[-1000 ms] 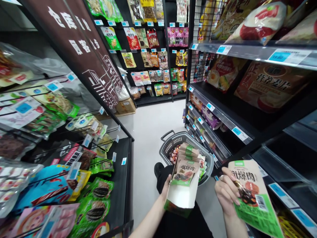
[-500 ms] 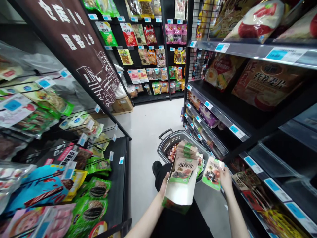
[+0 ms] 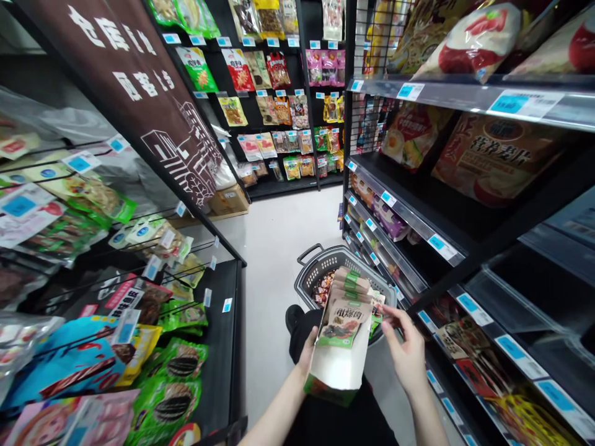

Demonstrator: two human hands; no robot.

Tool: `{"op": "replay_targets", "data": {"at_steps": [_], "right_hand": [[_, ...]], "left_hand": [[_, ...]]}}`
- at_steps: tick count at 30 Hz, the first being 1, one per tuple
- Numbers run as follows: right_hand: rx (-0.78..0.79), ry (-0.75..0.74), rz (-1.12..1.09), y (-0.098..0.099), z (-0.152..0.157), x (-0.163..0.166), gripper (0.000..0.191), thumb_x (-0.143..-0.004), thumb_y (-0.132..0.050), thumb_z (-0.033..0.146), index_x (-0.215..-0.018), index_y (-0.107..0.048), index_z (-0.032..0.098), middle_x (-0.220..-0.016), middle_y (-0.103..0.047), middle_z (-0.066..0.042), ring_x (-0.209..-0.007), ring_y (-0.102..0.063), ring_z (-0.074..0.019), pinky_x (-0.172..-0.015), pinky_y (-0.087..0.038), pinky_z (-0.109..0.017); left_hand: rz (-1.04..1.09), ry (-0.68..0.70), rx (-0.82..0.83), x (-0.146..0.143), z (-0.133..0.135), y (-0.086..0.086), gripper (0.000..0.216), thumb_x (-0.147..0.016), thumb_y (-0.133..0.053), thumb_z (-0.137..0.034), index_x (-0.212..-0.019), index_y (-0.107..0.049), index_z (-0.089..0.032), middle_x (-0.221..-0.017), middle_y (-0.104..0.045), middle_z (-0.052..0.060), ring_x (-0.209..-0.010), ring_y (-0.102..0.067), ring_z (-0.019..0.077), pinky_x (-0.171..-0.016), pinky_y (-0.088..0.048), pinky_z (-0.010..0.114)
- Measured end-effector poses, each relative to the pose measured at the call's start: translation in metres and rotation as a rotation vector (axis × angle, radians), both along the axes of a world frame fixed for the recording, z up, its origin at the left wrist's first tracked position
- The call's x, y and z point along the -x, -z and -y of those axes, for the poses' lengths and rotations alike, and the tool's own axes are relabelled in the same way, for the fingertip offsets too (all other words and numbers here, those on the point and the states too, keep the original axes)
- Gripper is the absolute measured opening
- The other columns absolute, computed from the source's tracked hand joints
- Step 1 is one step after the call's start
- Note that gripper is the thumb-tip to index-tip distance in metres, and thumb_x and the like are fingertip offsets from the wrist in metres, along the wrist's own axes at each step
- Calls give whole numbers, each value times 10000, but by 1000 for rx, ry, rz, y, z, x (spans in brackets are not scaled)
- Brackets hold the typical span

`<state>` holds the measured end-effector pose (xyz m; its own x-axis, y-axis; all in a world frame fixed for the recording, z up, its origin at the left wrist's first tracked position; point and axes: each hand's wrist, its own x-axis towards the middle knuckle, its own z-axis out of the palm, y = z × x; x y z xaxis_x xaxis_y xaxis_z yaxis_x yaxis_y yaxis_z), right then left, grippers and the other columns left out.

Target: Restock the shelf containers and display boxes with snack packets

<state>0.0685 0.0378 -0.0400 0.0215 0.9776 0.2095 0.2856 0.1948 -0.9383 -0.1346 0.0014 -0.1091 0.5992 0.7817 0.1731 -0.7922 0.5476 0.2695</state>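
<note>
White and green cardboard showing low in the middle of the frame: an open display carton [image 3: 341, 365] packed with a row of upright green-and-tan snack pouches [image 3: 348, 310], being held up at a slight tilt. Clasping the carton's left side from below, the left hand [image 3: 309, 354], fingers closed around its edge, forearm running down to the bottom edge. Reaching in from the lower right, the right hand [image 3: 405, 350], fingers bent and pinching at the right edge of the pouch row, touching the packets near the carton's upper right corner; not possible to tell whether gripping a single pouch or only steadying the stack. Sitting just behind the carton, on the pale floor [image 3: 279, 235] at centre, a grey plastic shopping basket [image 3: 325, 263] with a dark handle, holding reddish packets, partly hidden by the pouches. Showing below the carton, dark trousers and a black shoe [image 3: 294, 316]. Filling the left half, black wire racks [image 3: 223, 347] carrying green, blue, pink and yellow bags with small blue price tags. Slanting across the upper left, a brown hanging banner [image 3: 139, 93] printed with white characters. Occupying the right side, black metal shelves [image 3: 418, 229] with blue labels, large snack bags above and flat packets lower down. Standing at the far end of the aisle, top centre, another shelf wall [image 3: 279, 105] of hanging packets, and a cardboard box [image 3: 227, 201] resting at its foot.
</note>
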Motion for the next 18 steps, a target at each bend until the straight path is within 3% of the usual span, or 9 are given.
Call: {"op": "replay_targets", "data": {"at_steps": [4,8,12,15,17,18], "right_hand": [[-162,-51,185,-28,8,15,286,-848,-600,398,-1077,-651,236,-1054,-669,-71,-1028,-585,-241,-878,-473,-379],[-104,-137,219,-28,9,18,132,-826,-638,352,-875,-661,231,-831,-641,-38,-837,-590,-212,-724,-486,-318],[-102,-265,209,-25,16,22,97,-859,-605,278,-860,-700,259,-813,-673,-28,-823,-569,-213,-732,-463,-335],[-182,-147,-85,-29,21,21,113,-873,-591,256,-854,-702,260,-828,-683,-34,-870,-581,-214,-774,-467,-354],[-103,-96,-527,-34,20,15,72,-868,-604,296,-860,-663,256,-826,-668,-28,-864,-614,-203,-732,-504,-331],[-18,-114,-764,-35,19,10,67,-867,-608,315,-869,-637,255,-778,-647,-11,-770,-627,-174,-645,-516,-284]], "left_hand": [[6,4,-8,0,0,0,658,-926,-354,-526,-1376,-461,-58,-1392,-508,116,-1288,-474,243,-1085,-311,337],[-28,-41,21,1,2,12,653,-919,-367,-538,-1362,-488,-75,-1376,-524,130,-1281,-482,263,-1085,-311,356],[-59,-82,85,2,3,25,648,-908,-390,-537,-1345,-507,-73,-1366,-536,121,-1302,-460,257,-1129,-246,360],[-105,-72,83,4,3,28,681,-901,-385,-554,-1346,-501,-52,-1369,-531,130,-1336,-413,283,-1133,-235,376],[-120,-45,63,6,3,27,720,-891,-386,-576,-1368,-470,-43,-1391,-503,144,-1340,-405,297,-1122,-254,396],[-115,-26,54,7,3,26,736,-888,-382,-586,-1374,-460,-38,-1394,-498,150,-1327,-423,299,-1113,-270,403]]}}
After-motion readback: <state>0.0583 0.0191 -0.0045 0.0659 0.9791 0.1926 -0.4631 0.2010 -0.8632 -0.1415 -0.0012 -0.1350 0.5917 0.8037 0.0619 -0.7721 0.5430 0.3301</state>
